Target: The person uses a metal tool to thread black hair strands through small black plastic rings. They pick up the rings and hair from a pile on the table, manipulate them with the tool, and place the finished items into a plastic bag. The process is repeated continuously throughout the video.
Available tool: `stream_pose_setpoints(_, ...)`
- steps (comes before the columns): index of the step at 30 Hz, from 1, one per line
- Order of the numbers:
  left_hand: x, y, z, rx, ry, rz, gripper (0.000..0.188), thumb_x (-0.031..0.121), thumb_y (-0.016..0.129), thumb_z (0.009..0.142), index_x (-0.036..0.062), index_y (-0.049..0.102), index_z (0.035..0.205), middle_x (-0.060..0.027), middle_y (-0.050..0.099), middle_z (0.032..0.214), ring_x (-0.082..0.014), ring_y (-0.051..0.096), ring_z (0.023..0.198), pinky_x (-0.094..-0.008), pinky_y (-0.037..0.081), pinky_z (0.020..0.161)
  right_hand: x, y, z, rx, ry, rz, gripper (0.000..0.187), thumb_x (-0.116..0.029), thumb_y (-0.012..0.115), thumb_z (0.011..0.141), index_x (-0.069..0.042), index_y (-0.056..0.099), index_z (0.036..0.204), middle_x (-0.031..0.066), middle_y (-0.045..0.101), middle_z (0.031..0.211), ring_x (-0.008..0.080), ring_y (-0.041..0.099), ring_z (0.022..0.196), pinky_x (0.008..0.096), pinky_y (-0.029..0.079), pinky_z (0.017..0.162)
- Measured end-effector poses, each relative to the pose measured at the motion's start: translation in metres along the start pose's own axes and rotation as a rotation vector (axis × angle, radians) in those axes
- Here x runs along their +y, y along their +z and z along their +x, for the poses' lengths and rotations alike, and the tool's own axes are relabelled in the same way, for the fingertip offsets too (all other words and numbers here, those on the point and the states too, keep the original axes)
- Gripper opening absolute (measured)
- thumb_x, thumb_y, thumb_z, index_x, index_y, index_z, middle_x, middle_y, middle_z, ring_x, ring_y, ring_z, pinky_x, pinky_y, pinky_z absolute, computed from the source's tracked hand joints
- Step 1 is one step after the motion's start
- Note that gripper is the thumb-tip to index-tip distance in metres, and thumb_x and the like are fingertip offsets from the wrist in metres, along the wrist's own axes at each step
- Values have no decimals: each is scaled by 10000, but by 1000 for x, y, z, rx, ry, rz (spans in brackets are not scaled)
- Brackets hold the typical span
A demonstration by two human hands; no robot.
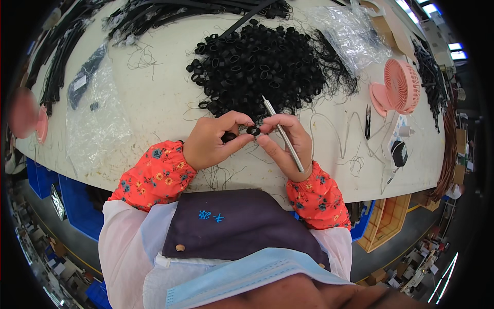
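Observation:
A small black loop [253, 131] sits between my fingertips over the near middle of the table. My left hand [208, 141] pinches it from the left with thumb and forefinger. Another black loop [228, 137] is tucked into the curled fingers of that hand. From the other side, the fingertips of my right hand [293, 147] touch the pinched loop. A slim silver pen-like tool [284, 135] lies slanted across the right hand, gripped in it, its thin tip pointing up and away. Just beyond both hands rises a big heap of black loops [257, 67].
Black straps [190, 13] lie along the far edge. Clear plastic bags [95, 123] are at left. A pink fan [400, 87], dark-handled snips [368, 122] and a white power strip [399, 136] with cables stand at right. Loose threads are scattered about; blue bins [80, 206] sit below the edge.

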State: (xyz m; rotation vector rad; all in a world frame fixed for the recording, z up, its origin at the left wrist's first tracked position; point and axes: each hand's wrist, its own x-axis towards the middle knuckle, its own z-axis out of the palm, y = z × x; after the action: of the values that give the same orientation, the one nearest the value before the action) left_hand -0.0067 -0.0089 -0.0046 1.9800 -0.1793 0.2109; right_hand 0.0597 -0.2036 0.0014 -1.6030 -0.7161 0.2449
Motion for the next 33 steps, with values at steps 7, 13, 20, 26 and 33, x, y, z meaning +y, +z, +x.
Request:
stream_pose_setpoints(7, -6, 8, -1, 12, 128, 119, 282, 131, 697, 838, 102, 584, 1095, -33, 600, 621, -174, 561, 488, -264, 415, 461, 6, 4, -2, 41, -22, -39, 311, -22, 724, 791, -42, 591, 1071, 59, 640, 901, 120, 632, 823, 248, 504, 739)
stream_pose_setpoints(13, 2, -18, 15, -51, -597, -953, 229, 113, 482, 952, 39, 501, 1167, 15, 506, 617, -57, 424, 473, -192, 295, 401, 4, -2, 3, 103, -103, -165, 297, 12, 717, 765, -35, 592, 1030, 83, 647, 895, 165, 643, 806, 268, 505, 722)
stream_pose_setpoints(20, -4, -21, 20, 75, -763, -1368, 174, 148, 503, 969, 44, 529, 1107, 1, 512, 649, -70, 458, 501, -198, 306, 382, 9, -4, 6, 105, -338, -378, 339, 43, 723, 712, -57, 602, 1012, 102, 622, 863, 265, 620, 783, 326, 502, 679)
stream_pose_setpoints(26, -14, -17, 6, 56, -387, -915, 137, 156, 619, 926, 35, 624, 989, 0, 572, 663, -54, 501, 520, -196, 389, 447, 9, -5, 7, 50, -402, -413, 363, 50, 726, 688, -64, 609, 1012, 106, 603, 846, 276, 598, 756, 337, 494, 666)
stream_pose_setpoints(33, 8, -6, 9, -71, -214, -219, 282, 27, 701, 821, 27, 671, 1102, -51, 708, 903, -44, 570, 619, -189, 440, 552, 10, -2, 8, 26, -488, -418, 362, 62, 720, 686, -64, 614, 1008, 99, 610, 858, 277, 605, 767, 350, 496, 685)
